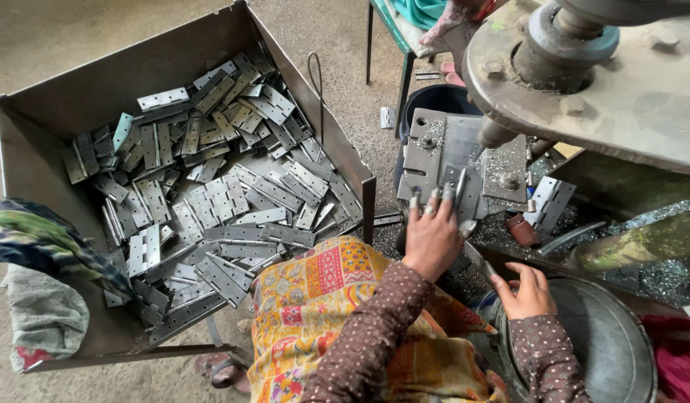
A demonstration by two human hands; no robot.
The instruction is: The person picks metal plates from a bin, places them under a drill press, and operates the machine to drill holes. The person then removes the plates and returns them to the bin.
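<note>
Both hands work apart: left hand (432,237) presses hinge (460,186) on jig plate (434,160); right hand (525,291) grips another hinge (478,259); hinge bin (32,119) crowds left.

No packages, labels, signs or screens show anywhere in this view of the workshop.

Floor (54,30): bare grey concrete, dusty.
Bin (99,97): large open metal box on the floor, heaped with steel hinges (211,194).
Cloth (39,254): striped rag draped over the bin's near corner.
Stool (393,30): green-framed, standing on the floor beyond the bin.
Stray hinge (387,117): lying flat on the floor, beside a dark bucket (434,101).
</note>
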